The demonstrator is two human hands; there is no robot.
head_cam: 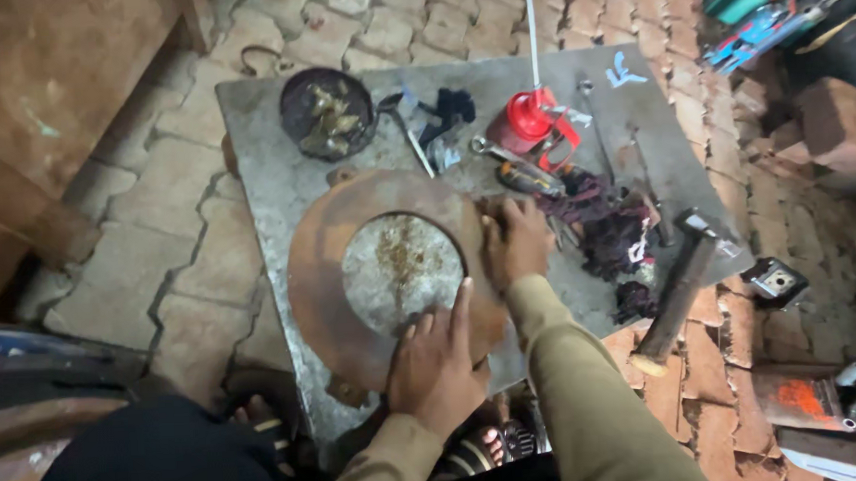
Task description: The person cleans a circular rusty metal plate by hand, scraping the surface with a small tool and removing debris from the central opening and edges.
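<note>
Both hands lie flat and open on the rusty ring plate: left hand at its near edge, right hand at its right edge, gripping nothing.

Both hands rest on the rusty ring plate. Left of the left hand, the counter lies bare to its edge. Right of the right hand, dark rags and a hammer crowd close. Beyond the hands, a bowl, a red oil can and loose tools block the way.
</note>
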